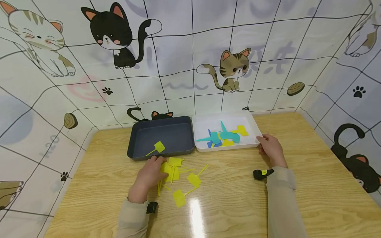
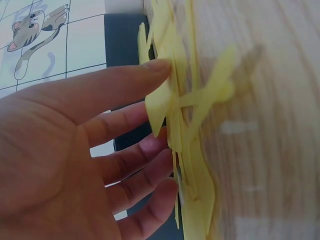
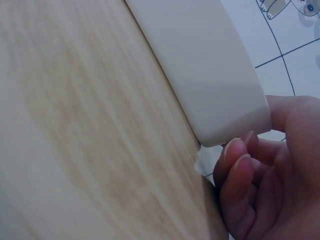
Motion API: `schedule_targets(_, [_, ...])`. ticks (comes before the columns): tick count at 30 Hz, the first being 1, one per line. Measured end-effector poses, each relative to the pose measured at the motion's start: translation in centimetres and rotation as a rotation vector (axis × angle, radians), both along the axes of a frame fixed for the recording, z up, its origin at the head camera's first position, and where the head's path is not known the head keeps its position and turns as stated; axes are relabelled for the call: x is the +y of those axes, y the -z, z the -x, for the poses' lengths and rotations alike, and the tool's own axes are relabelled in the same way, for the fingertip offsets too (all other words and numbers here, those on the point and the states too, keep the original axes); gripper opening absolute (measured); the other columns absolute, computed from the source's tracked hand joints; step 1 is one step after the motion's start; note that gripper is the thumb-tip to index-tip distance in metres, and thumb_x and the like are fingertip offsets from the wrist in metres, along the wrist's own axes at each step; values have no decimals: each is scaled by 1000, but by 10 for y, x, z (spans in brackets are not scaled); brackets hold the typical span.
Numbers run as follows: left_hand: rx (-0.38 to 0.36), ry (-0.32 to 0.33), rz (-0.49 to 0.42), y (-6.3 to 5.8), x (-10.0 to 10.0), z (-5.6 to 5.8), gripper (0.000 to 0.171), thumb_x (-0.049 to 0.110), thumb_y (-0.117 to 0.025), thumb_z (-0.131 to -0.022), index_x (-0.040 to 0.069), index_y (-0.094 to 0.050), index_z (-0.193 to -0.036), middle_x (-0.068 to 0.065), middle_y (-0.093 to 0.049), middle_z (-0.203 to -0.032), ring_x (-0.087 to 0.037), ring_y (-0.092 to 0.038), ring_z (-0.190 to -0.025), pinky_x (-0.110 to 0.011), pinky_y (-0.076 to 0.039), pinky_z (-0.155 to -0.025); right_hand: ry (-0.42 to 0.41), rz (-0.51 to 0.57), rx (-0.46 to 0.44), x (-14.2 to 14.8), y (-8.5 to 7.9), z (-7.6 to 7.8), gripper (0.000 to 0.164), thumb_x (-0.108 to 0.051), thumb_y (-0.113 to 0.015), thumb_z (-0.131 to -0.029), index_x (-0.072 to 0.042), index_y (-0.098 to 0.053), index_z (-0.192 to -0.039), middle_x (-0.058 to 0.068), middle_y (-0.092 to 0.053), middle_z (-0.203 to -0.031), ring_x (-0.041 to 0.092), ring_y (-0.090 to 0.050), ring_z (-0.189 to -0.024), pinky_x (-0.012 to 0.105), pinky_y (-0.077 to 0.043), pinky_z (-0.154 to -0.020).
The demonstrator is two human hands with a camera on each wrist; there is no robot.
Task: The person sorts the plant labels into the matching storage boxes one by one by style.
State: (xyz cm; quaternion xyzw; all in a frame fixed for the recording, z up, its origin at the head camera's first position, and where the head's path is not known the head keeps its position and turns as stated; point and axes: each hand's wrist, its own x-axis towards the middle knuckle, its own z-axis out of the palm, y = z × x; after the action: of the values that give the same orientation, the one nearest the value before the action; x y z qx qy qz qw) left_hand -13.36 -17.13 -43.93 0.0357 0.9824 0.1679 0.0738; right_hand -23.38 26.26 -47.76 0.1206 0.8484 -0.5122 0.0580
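My left hand (image 1: 150,175) is at a loose pile of thin yellow plastic tags (image 1: 171,173), each with a squarish head and narrow stem. In the left wrist view, the thumb and forefinger pinch one yellow tag (image 2: 157,107) at the pile's edge, the other fingers curving beside the pile. My right hand (image 1: 271,148) grips the near right corner of a white tray (image 1: 256,127), thumb at the rim and fingers curled underneath. Turquoise pointed tags (image 1: 226,134), blue tags (image 1: 216,144) and a few yellow ones lie mixed in that tray.
A dark grey tray (image 1: 132,137) stands left of the white one, holding one yellow tag (image 1: 159,146). Two yellow tags (image 1: 179,197) (image 1: 194,179) lie apart on the wooden table (image 1: 232,198). Cat-patterned walls (image 1: 178,59) border the table's back and sides.
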Motion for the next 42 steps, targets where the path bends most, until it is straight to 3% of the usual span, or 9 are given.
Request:
schedule_targets(7, [43, 8, -68, 1, 1, 3, 38, 18, -74, -73, 13, -54, -104, -3, -46, -95, -21, -41, -86, -34, -40, -70, 7, -2, -11, 2, 2, 0, 54, -42, -42, -92, -5, -40, -131, 14, -54, -80, 17, -53, -54, 30, -48, -52])
schedule_targets(11, [35, -10, -112, 2, 0, 5, 32, 17, -71, -76, 13, -53, -103, -1, -51, -82, -18, -43, -68, -29, -38, -59, 10, -3, -15, 2, 3, 1, 55, -43, -43, -91, -6, -41, -132, 15, -54, -81, 17, -53, -55, 30, -49, -53])
schedule_targets(15, [6, -43, -170, 3, -1, 6, 26, 17, -67, -81, 15, -52, -103, -1, -57, -83, -15, -41, -55, -27, -35, -50, 13, -10, -9, 2, 3, 2, 56, -45, -42, -91, -6, -42, -131, 14, -53, -81, 18, -52, -56, 28, -49, -52])
schedule_targets(18, [10, -55, -195, 3, -3, 7, 22, 17, -64, -83, 16, -52, -102, -1, -58, -92, -15, -44, -59, -27, -37, -52, 11, -21, -2, 1, 2, 2, 55, -45, -42, -91, -6, -43, -130, 14, -52, -80, 18, -52, -56, 27, -48, -51])
schedule_targets(22, [26, -44, -202, 3, -5, 7, 19, 17, -61, -86, 16, -53, -103, -1, -58, -90, -15, -48, -65, -28, -40, -57, 12, -15, -4, 0, 2, 2, 55, -44, -42, -91, -5, -42, -130, 13, -52, -78, 17, -52, -55, 27, -48, -51])
schedule_targets(26, [74, -18, -228, 2, -10, 8, 18, 14, -60, -86, 15, -57, -103, 0, -58, -88, -15, -50, -70, -29, -43, -64, 7, -12, -1, 1, 3, 2, 54, -42, -43, -92, -5, -42, -130, 13, -52, -77, 17, -52, -54, 28, -48, -51])
schedule_targets(32, [162, 15, -254, -1, -20, 12, 19, 13, -59, -87, 16, -58, -106, 3, -57, -85, -13, -50, -71, -28, -43, -62, 6, -5, -4, 2, 1, 2, 52, -41, -43, -92, -5, -42, -130, 14, -51, -77, 18, -52, -54, 29, -48, -52])
schedule_targets(36, [203, -23, -309, -4, -25, 14, 22, 14, -60, -86, 17, -54, -107, 2, -56, -83, -15, -50, -69, -28, -43, -60, 19, 1, -16, 1, 0, 2, 53, -41, -43, -92, -5, -41, -131, 13, -51, -79, 17, -52, -55, 28, -48, -51])
schedule_targets(42, [250, -95, -385, -2, -26, 14, 14, 14, -61, -85, 15, -51, -95, 0, -57, -83, -16, -51, -72, -28, -44, -60, 17, -5, -29, 0, -1, 1, 53, -41, -43, -92, -5, -41, -131, 13, -52, -79, 18, -53, -55, 28, -48, -51])
